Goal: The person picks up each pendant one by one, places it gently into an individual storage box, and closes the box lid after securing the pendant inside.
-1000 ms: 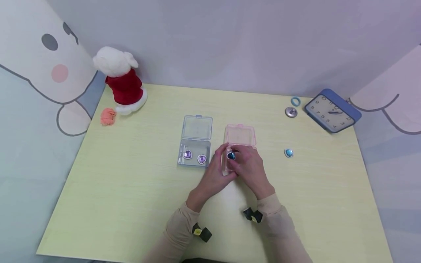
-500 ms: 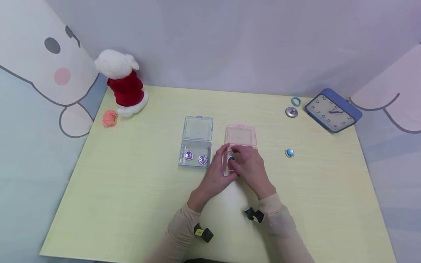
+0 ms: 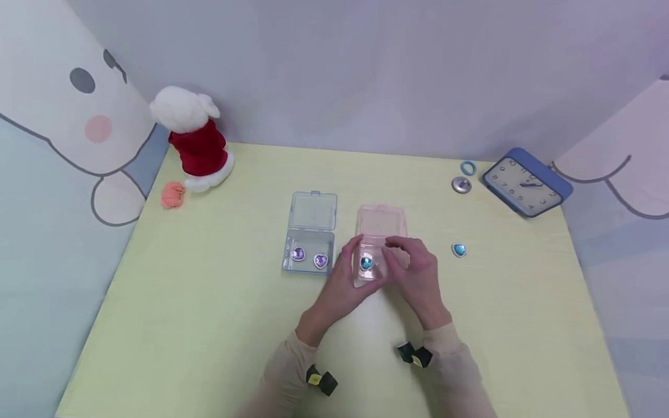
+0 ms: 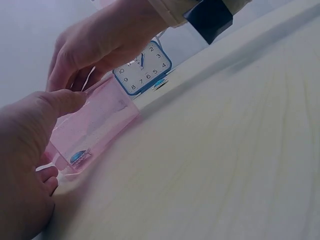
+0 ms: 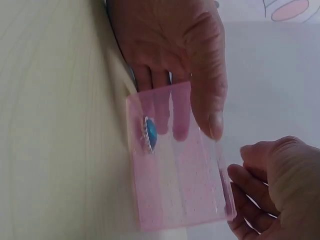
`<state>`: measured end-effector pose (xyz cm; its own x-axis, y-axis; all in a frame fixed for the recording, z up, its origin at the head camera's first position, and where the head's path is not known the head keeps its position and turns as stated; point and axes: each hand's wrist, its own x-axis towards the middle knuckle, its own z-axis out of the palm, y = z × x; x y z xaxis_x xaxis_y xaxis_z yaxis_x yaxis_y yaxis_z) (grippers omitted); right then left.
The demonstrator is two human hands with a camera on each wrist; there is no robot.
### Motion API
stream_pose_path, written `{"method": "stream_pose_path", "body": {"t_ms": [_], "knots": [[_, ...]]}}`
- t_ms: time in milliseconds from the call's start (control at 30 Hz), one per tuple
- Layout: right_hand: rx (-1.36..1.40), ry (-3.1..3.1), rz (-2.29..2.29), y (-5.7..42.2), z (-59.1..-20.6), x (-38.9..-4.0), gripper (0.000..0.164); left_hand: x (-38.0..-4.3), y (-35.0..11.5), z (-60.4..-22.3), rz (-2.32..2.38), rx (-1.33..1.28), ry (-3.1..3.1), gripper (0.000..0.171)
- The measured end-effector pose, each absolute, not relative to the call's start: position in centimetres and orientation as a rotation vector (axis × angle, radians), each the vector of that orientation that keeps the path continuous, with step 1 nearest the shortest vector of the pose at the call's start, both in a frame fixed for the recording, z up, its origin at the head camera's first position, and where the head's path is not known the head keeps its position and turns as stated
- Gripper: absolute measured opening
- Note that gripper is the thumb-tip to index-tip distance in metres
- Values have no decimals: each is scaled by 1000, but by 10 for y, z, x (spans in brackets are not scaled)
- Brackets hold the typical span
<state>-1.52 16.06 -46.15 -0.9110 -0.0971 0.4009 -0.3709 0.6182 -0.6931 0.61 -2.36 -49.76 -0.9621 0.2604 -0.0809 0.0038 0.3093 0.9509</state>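
My left hand (image 3: 342, 289) grips the left end of a clear pink plastic box (image 5: 187, 195) between thumb and fingers. Its lid stands folded back. Inside, near the left end, lies a blue heart-shaped gem (image 3: 366, 263) with a silvery beaded rim. My right hand (image 3: 420, 278) hovers at the box's right side, fingers loosely bent and holding nothing; in the right wrist view its fingertips (image 5: 237, 172) are close to the box edge, and contact is unclear. Left of it, an opened clear bluish box (image 3: 313, 210) contains two purple gems (image 3: 321, 260). Another blue heart gem (image 3: 459, 249) lies on the table at right.
A blue-framed clock (image 3: 528, 183) stands at the back right, beside a metal round piece (image 3: 461, 184) and a blue ring (image 3: 468, 168). At the back left are a plush toy (image 3: 198, 148) in red and an orange yarn bundle (image 3: 172, 195). Walls border the table.
The right hand has lowered the blue gem into the pink box, let it go and drawn back to the right. The left hand keeps its hold on the box.
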Motion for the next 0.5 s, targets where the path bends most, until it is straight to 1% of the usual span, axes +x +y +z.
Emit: {"method": "stream_pose_path", "body": {"t_ms": [100,200,300,500], "knots": [[302,-2404,1140,175,-466,-15,21,8,-22,-498,1731,222,2354,98],[177,-2342,1141,189,-472,-14,22,10,-23,-498,1734,215,2352,98],[25,-2349,1124,204,-477,-12,29,12,-24,-498,1727,218,2351,99],[-269,-2428,1065,234,-481,-11,51,10,-22,-501,1754,244,2350,99]]}}
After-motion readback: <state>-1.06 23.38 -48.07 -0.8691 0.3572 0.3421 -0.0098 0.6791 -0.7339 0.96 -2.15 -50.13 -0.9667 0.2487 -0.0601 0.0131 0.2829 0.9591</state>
